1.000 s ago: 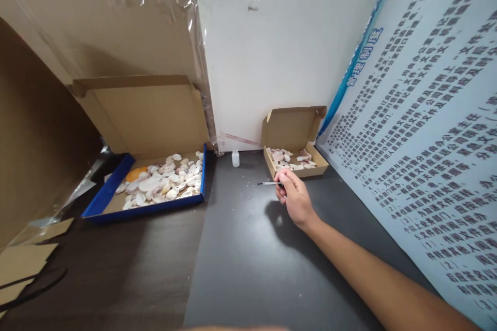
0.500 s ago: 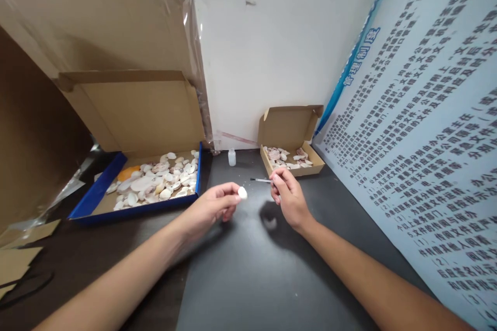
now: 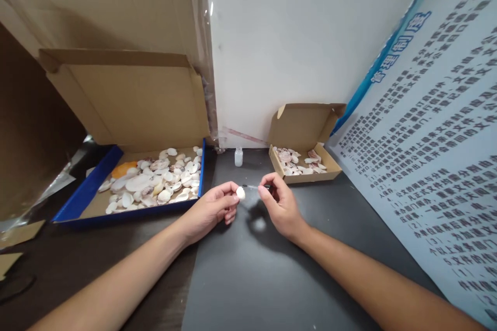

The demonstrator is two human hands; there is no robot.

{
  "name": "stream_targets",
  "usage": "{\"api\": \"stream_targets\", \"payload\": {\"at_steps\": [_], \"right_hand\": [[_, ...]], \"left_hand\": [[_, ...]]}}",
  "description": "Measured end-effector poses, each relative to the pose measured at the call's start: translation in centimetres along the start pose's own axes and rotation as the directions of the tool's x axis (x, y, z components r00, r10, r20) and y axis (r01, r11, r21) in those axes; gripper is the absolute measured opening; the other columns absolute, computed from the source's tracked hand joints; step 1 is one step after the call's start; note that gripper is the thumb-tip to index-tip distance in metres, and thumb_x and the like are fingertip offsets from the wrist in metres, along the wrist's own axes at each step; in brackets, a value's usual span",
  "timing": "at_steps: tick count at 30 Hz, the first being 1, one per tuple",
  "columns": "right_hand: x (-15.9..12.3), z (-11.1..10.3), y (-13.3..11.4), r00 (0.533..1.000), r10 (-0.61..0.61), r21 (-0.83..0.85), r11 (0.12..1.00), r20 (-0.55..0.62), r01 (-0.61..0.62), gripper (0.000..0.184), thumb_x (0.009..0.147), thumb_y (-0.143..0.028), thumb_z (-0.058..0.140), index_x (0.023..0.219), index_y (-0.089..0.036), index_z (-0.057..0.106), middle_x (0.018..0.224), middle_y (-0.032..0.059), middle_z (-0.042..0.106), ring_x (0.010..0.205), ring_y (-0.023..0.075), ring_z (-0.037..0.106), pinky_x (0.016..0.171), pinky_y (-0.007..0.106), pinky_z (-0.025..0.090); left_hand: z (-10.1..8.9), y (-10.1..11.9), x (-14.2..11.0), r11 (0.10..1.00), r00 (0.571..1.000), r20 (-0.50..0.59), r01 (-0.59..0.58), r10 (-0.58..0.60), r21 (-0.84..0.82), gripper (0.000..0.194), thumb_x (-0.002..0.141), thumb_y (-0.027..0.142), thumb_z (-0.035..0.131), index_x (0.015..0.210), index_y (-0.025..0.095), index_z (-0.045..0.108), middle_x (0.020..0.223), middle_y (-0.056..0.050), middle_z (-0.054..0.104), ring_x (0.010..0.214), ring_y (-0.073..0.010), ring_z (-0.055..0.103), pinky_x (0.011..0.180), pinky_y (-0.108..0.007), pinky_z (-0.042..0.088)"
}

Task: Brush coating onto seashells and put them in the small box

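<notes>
Between thumb and fingers, my left hand (image 3: 214,207) pinches a small white seashell (image 3: 241,193) above the dark table. My right hand (image 3: 281,204) is closed on a small brush (image 3: 253,187) with a thin pale stem and a dark end inside the fingers. The brush tip points left and is at the shell's upper edge; whether it touches I cannot tell. Behind both hands a small translucent bottle (image 3: 238,157) stands upright, its neck uncapped.
On the left, an open blue-edged cardboard box (image 3: 73,205) holds many shells and an orange piece (image 3: 125,169). A smaller open cardboard box (image 3: 310,178) with shells stands at the back right. A white wall (image 3: 272,51) and a printed poster (image 3: 419,129) bound the table (image 3: 240,279).
My right hand has moved left, bringing the brush up to the shell. The left hand still holds the shell and has turned it slightly. The camera view has shifted.
</notes>
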State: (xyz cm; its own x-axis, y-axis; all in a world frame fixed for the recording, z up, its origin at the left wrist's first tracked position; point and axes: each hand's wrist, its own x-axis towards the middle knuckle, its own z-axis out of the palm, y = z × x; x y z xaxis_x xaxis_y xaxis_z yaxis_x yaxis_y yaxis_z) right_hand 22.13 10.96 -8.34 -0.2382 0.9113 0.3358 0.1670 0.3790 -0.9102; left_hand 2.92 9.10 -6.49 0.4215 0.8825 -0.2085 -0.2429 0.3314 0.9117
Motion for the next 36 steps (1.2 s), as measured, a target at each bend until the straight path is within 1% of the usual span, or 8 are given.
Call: {"api": "stream_targets", "payload": {"at_steps": [2,7,12,15,19,26,31,36], "right_hand": [[0.06,-0.11,0.06,1.0,-0.006,-0.002,1.0,0.0,0.006,0.014,0.094,-0.033,0.049,0.088,-0.02,0.049,0.072,-0.0032,0.044,0.058,0.0109,0.039,0.054,0.023,0.033],[-0.43,-0.63,-0.06,0.996,-0.026,-0.019,0.999,0.086,0.028,0.01,0.095,-0.03,0.048,0.092,-0.021,0.051,0.073,-0.0023,0.047,0.06,0.0114,0.042,0.055,0.023,0.036],[-0.64,-0.72,-0.1,0.998,-0.046,-0.046,0.998,0.052,0.048,0.008,0.094,-0.028,0.049,0.09,-0.021,0.05,0.074,-0.0024,0.048,0.06,0.0112,0.042,0.055,0.023,0.036],[-0.8,-0.76,0.0,0.992,-0.085,-0.02,0.996,0.094,0.087,0.008,0.094,-0.028,0.048,0.092,-0.021,0.051,0.073,-0.0031,0.046,0.059,0.0109,0.042,0.055,0.023,0.036],[-0.84,-0.75,0.06,0.996,-0.048,-0.05,0.997,0.073,0.052,0.007,0.092,-0.028,0.053,0.092,-0.021,0.05,0.071,-0.0041,0.044,0.057,0.0105,0.039,0.052,0.022,0.033],[-0.9,-0.87,-0.1,0.99,-0.091,0.022,0.996,0.112,0.089,0.01,0.098,-0.027,0.044,0.092,-0.021,0.05,0.073,-0.0036,0.045,0.059,0.0099,0.042,0.055,0.022,0.034],[-0.88,-0.7,0.14,0.993,-0.077,-0.02,0.997,0.091,0.079,0.009,0.095,-0.028,0.051,0.09,-0.021,0.05,0.072,-0.0037,0.048,0.059,0.0096,0.043,0.055,0.022,0.035],[-0.88,-0.71,0.24,0.99,-0.089,-0.015,0.996,0.113,0.091,0.009,0.095,-0.028,0.05,0.09,-0.021,0.051,0.07,-0.0039,0.048,0.058,0.0099,0.043,0.054,0.022,0.036]], "left_hand": [[0.09,-0.06,-0.07,1.0,1.0,-0.017,-0.009,0.009,0.02,0.021,0.084,0.033,0.067,0.086,0.018,0.052,0.063,0.007,0.04,0.053,-0.0066,0.035,0.052,-0.021,0.032],[0.07,-0.39,-0.07,0.998,0.999,-0.04,-0.019,0.022,0.066,0.024,0.084,0.036,0.067,0.088,0.019,0.05,0.06,0.008,0.04,0.052,-0.007,0.034,0.051,-0.021,0.032],[-0.33,-0.81,0.04,0.973,0.996,-0.022,-0.084,0.09,0.216,0.025,0.088,0.04,0.061,0.088,0.018,0.049,0.06,0.008,0.042,0.052,-0.0066,0.036,0.051,-0.021,0.032],[-0.37,-0.88,0.09,0.945,0.992,-0.025,-0.112,0.126,0.309,0.03,0.088,0.046,0.059,0.088,0.018,0.048,0.062,0.008,0.04,0.052,-0.0064,0.034,0.05,-0.021,0.029],[-0.27,-0.84,0.11,0.928,0.989,-0.04,-0.118,0.141,0.354,0.032,0.089,0.05,0.057,0.088,0.019,0.047,0.062,0.009,0.036,0.051,-0.0065,0.031,0.049,-0.021,0.027],[-0.31,-0.91,0.03,0.901,0.986,-0.048,-0.124,0.157,0.416,0.03,0.09,0.047,0.056,0.086,0.019,0.045,0.065,0.008,0.036,0.055,-0.0072,0.031,0.051,-0.021,0.027],[-0.19,-0.92,-0.02,0.886,0.985,-0.041,-0.131,0.166,0.444,0.028,0.09,0.044,0.055,0.085,0.019,0.045,0.066,0.008,0.036,0.055,-0.0069,0.031,0.051,-0.021,0.027],[-0.02,-0.85,-0.13,0.873,0.985,-0.035,-0.131,0.167,0.47,0.027,0.09,0.043,0.054,0.084,0.019,0.045,0.065,0.008,0.034,0.055,-0.0072,0.029,0.05,-0.021,0.026]]}}
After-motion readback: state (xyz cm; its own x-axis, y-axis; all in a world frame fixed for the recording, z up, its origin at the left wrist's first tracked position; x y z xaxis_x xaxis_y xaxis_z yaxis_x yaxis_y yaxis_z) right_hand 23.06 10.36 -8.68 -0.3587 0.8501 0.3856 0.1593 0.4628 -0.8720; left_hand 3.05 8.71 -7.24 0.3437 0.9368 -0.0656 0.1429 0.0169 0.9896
